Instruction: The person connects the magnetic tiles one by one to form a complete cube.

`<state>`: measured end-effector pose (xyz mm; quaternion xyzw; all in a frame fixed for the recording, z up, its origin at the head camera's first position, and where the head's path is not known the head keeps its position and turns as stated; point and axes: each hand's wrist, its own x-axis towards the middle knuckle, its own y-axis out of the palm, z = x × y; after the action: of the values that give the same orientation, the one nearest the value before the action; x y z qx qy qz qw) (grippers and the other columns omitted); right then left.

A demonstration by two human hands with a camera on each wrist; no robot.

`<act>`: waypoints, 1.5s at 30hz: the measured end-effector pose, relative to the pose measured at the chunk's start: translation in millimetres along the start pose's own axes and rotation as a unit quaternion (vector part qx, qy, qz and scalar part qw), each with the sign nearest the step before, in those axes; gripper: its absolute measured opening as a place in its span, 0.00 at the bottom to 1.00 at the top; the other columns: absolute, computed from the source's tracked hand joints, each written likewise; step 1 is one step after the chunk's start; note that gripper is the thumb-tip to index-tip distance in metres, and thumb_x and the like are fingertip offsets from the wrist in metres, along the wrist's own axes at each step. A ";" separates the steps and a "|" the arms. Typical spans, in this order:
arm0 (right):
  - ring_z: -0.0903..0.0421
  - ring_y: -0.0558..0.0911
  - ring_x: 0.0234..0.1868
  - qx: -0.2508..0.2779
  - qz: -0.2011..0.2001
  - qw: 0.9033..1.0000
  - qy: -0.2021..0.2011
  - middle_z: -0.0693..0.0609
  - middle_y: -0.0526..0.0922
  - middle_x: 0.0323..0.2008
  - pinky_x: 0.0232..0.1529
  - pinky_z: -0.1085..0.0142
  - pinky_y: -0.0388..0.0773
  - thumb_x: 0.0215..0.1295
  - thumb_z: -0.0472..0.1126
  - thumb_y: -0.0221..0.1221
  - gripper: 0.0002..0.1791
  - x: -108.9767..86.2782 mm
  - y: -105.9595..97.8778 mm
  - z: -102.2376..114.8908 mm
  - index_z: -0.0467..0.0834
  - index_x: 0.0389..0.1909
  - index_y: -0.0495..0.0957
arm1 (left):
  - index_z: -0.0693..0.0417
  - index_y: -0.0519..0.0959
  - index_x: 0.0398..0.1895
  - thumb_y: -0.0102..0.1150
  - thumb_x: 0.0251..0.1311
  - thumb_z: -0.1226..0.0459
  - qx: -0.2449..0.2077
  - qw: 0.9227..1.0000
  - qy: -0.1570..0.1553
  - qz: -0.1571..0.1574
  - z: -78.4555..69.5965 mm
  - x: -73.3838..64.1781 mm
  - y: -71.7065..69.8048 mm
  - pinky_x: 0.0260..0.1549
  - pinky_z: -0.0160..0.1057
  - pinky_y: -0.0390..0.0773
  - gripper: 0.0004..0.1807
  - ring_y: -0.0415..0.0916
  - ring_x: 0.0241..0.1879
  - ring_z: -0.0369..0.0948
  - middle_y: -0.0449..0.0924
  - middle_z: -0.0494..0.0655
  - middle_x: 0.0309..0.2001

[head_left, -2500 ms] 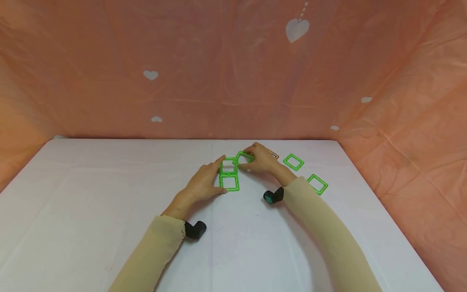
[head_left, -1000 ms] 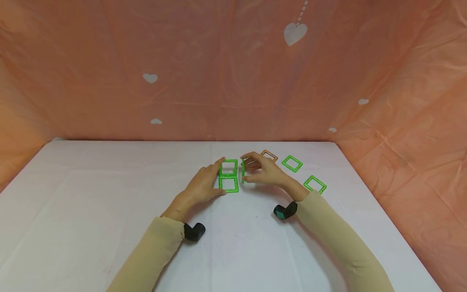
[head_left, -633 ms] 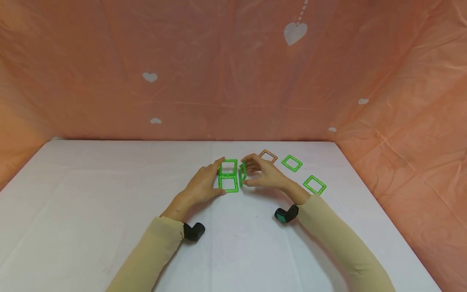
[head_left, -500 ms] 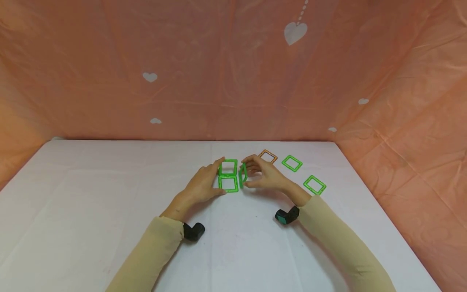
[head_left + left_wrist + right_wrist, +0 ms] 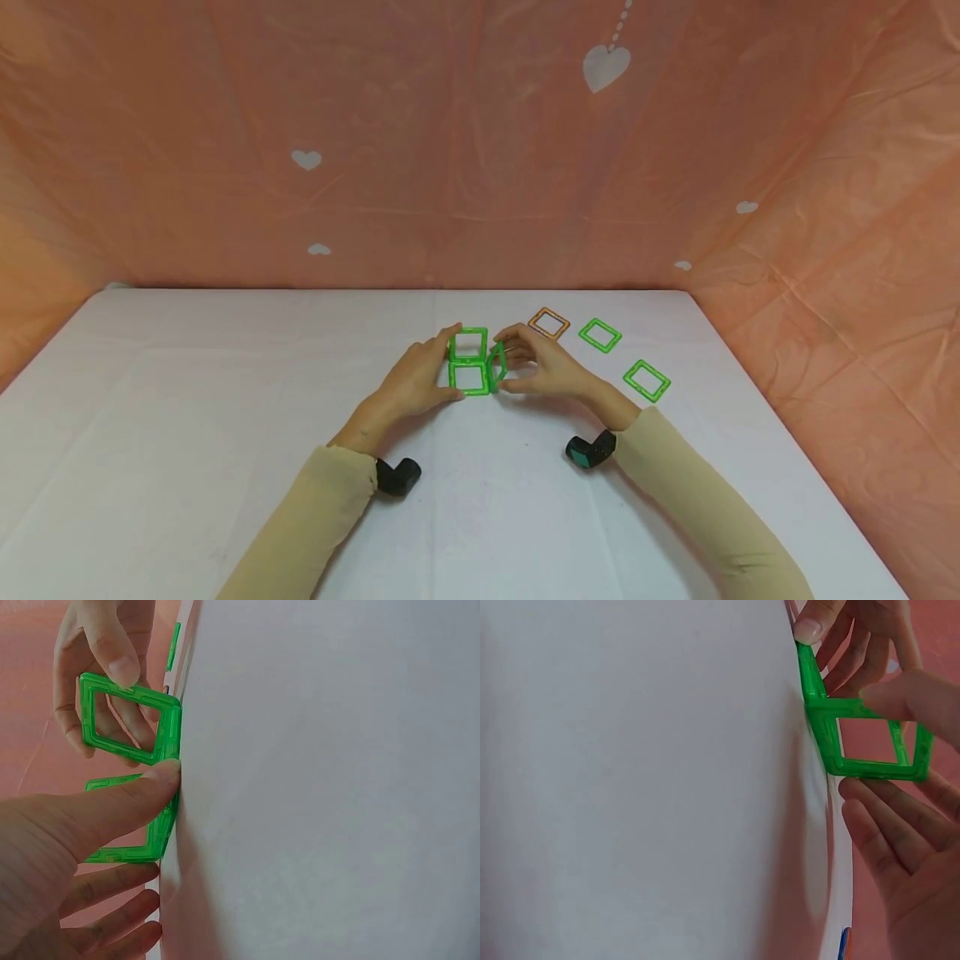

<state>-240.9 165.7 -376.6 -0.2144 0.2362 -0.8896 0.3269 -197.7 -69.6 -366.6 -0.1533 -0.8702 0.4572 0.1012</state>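
Two green square magnetic tile frames lie joined front to back in the head view, the near tile (image 5: 475, 392) and the far tile (image 5: 474, 331). My left hand (image 5: 411, 379) grips them from the left, thumb at the near edge and index finger at the far left corner. A third green tile (image 5: 491, 377) stands up at the right side of the near one, pinched in my right hand (image 5: 549, 367). The left wrist view shows this raised tile (image 5: 88, 712) meeting the flat pair at its edge. My right thumb (image 5: 900, 697) presses its top bar in the right wrist view.
An orange square tile (image 5: 542, 333) lies behind the right hand. Two loose green tiles, one farther back (image 5: 588, 327) and one nearer (image 5: 639, 390), lie to its right. A pink curtain (image 5: 375, 200) with hearts hangs behind the white table (image 5: 225, 400).
The right hand has brought its tile from beside the far tile toward the person, turned it up on edge, and moved it against the near tile's right side. The left hand has stayed put.
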 end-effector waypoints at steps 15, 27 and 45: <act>0.43 0.81 0.51 0.028 -0.022 0.998 0.050 0.36 0.81 0.50 0.54 0.54 0.77 0.58 0.32 0.64 0.28 -0.1 1.2 2.7 0.34 0.59 0.69 | 0.54 0.54 0.71 0.73 0.49 0.63 0.001 1.000 0.011 0.000 -1.5 0.9 2.0 0.52 0.52 0.73 0.48 0.73 0.53 0.54 0.75 0.59 0.57; 0.37 0.81 0.50 0.029 -0.024 0.998 0.057 0.29 0.79 0.50 0.52 0.47 0.77 0.58 0.28 0.63 0.29 2.3 3.5 22.8 0.28 0.60 0.66 | 0.55 0.54 0.69 0.69 0.54 0.64 0.009 1.000 0.014 0.010 -3.8 -1.6 3.1 0.50 0.51 0.75 0.43 0.73 0.51 0.52 0.73 0.59 0.56; 0.40 0.81 0.48 0.008 -0.053 0.997 0.053 0.34 0.80 0.48 0.49 0.52 0.79 0.58 0.29 0.63 0.23 -0.9 -0.9 12.0 0.30 0.55 0.73 | 0.61 0.69 0.59 0.58 0.63 0.67 -0.045 0.995 0.061 -0.062 -0.1 -4.2 -3.4 0.54 0.52 0.74 0.22 0.75 0.53 0.53 0.77 0.59 0.50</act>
<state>-234.3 163.6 -366.8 -0.1763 0.2340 -0.9177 0.2683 -194.3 -72.8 -364.0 -0.1314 -0.8899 0.3999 0.1756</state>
